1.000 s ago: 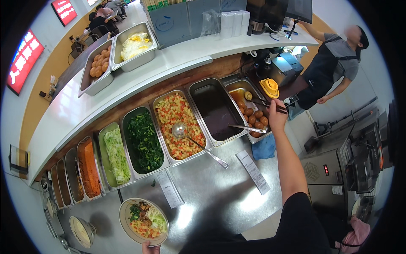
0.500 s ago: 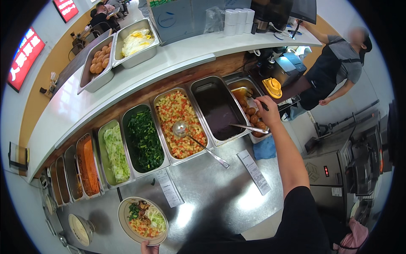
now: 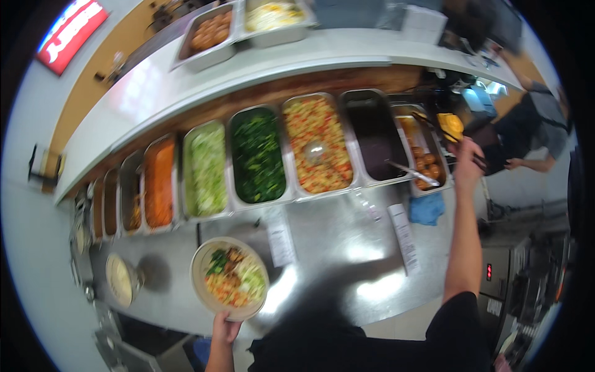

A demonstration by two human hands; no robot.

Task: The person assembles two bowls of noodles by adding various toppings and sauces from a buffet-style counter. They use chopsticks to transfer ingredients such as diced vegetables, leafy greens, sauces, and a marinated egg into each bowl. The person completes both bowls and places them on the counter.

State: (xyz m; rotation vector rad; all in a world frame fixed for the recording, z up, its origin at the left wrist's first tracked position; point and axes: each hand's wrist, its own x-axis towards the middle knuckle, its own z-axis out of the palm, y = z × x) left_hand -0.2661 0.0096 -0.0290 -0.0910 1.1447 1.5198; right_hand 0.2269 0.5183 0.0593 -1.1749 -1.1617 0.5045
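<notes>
Pinching bowl [image 3: 198, 279] by near rim with left hand [image 3: 225, 330] at counter [image 3: 322, 248] edge, presumably for steadiness (clear of food [image 3: 235, 279]). Curling fingers of right hand [image 3: 469, 155] round tongs [image 3: 429, 120] near brown eggs [image 3: 427, 166], likely for reach without touching; too blurred to tell tips' hold.

Bowl [image 3: 199, 276]: pale and round, open side up, holding dark greens [image 3: 217, 261], browned pieces [image 3: 232, 265], light-green shreds [image 3: 251, 282] and orange-flecked dice [image 3: 224, 291]; your left hand [image 3: 226, 328] grips its near rim.
Tongs [image 3: 427, 120]: dark, slim, slanting from your right hand [image 3: 468, 164], tips over the egg pan [image 3: 445, 163].
</notes>
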